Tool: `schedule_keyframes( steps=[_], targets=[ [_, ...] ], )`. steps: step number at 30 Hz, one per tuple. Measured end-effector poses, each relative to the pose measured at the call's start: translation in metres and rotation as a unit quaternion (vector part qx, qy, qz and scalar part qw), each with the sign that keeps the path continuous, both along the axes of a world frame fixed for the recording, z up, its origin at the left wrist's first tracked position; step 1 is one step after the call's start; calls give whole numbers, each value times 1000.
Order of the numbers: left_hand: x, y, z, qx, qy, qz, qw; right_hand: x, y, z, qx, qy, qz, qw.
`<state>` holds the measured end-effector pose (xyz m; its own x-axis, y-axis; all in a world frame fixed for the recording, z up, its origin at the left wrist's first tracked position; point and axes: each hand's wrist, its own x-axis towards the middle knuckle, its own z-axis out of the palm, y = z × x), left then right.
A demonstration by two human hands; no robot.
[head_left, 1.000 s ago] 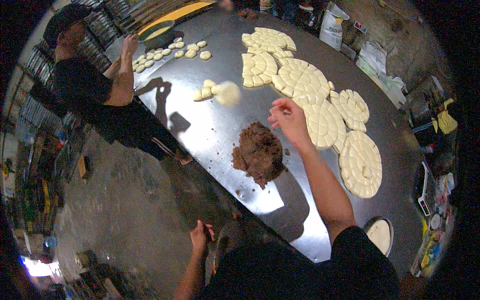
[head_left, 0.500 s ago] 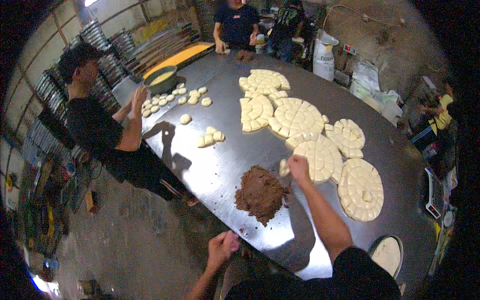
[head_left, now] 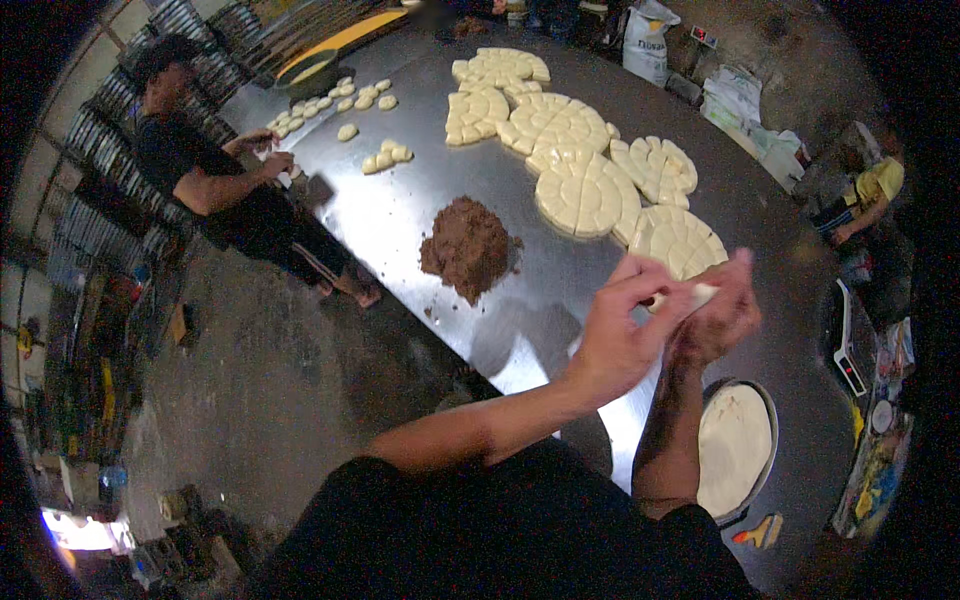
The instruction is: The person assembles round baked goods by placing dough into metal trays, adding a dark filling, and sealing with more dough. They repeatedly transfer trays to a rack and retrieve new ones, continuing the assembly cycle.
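Both my hands are raised together over the right part of the metal table, with a small piece of pale dough (head_left: 703,296) between them. My left hand (head_left: 628,325) pinches the dough's near edge between thumb and fingers. My right hand (head_left: 722,322), slightly blurred, is curled round the other side of the piece. Just beyond them lies a round of dough cut into wedges (head_left: 676,240), partly covered by my fingers. A crumbly brown mound of filling (head_left: 468,248) sits to the left of my hands.
More cut dough rounds (head_left: 585,192) stretch away across the metal table (head_left: 400,215). Small dough balls (head_left: 345,90) lie near a bowl (head_left: 308,72) at far left, by a co-worker (head_left: 205,150). A round pan of dough (head_left: 735,450), a brush (head_left: 760,532) and a scale (head_left: 850,340) are at right.
My right hand has drawn back from the dough rounds with a piece of dough. My left hand has come up from the table edge to meet it. The view has shifted.
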<state>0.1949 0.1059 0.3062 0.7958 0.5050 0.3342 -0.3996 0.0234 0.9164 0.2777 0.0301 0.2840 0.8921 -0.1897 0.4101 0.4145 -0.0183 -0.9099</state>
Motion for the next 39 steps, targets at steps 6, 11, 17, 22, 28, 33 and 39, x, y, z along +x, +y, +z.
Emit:
schedule_keyframes(
  steps=[6, 11, 17, 22, 28, 33, 39],
  targets=[
    [-4, 3, 8, -189, 37, -59, 979, -56, -15, 9, -23, -283, 111, 952],
    [-55, 97, -65, -265, 101, -74, 956, -63, 11, -48, -200, -157, 256, 933],
    [-162, 149, -203, -396, 321, 49, 859, -21, 100, -178, -362, -20, 419, 832],
    [-202, 179, -220, -491, 367, 93, 785, 40, 175, -230, -416, -200, 348, 816],
    [-181, 203, -183, -487, 307, 87, 813, 49, 188, -238, -518, -173, 366, 754],
    [-132, 217, -177, -414, 269, 82, 866, 59, 188, -212, -646, -100, 387, 650],
    [-53, 209, -150, -350, 225, 73, 907, 26, 177, -135, -281, -68, 393, 873]
  ],
)
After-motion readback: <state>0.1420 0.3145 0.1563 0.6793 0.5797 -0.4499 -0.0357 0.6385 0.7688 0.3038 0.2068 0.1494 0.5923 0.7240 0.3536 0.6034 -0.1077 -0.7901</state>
